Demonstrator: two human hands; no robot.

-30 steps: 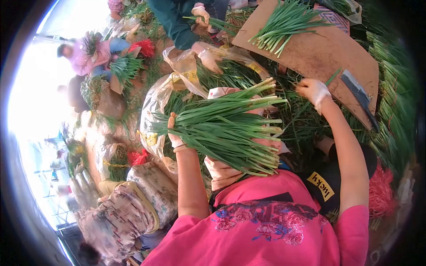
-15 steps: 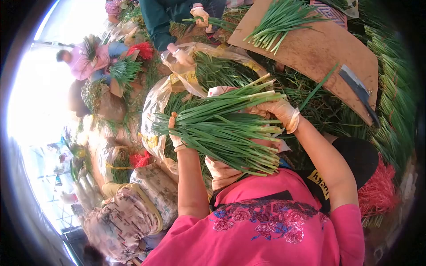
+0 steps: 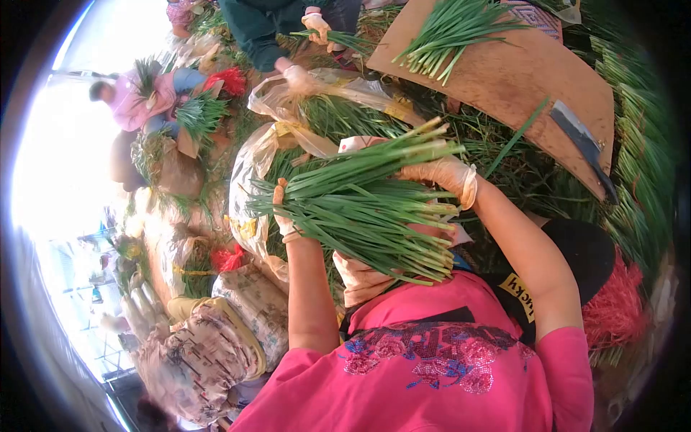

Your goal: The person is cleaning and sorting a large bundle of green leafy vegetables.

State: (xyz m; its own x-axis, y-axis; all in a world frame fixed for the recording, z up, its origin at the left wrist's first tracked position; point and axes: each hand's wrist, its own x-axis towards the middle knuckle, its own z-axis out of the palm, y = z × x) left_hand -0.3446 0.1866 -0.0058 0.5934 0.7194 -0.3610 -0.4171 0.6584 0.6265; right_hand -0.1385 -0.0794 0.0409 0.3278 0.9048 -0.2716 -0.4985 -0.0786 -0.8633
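Observation:
A large bunch of garlic chives (image 3: 360, 209) lies across in front of my chest, leaf tips to the left and pale stem ends to the right. My left hand (image 3: 283, 209), in a thin pale glove, wraps round the leafy end. At the stem end, my right hand (image 3: 443, 178), gloved too, grips the upper stems from behind; some of its fingers are hidden by them. The upper stems stand a little apart from the lower ones. A clear plastic bag (image 3: 248, 173) with more chives in it is just beyond the bunch.
A brown board (image 3: 497, 86) at the upper right bears a chive pile (image 3: 457, 36) and a cleaver (image 3: 581, 147). Red plastic strands (image 3: 614, 306) lie at the right. Across from me, a person in a dark green sleeve (image 3: 248, 29) holds chives and touches the bag. Other people sit at left.
My right hand has shifted slightly along the stems, and the upper stems have tilted a little upward. The other person's hand and the bag's edge have moved slightly up and left.

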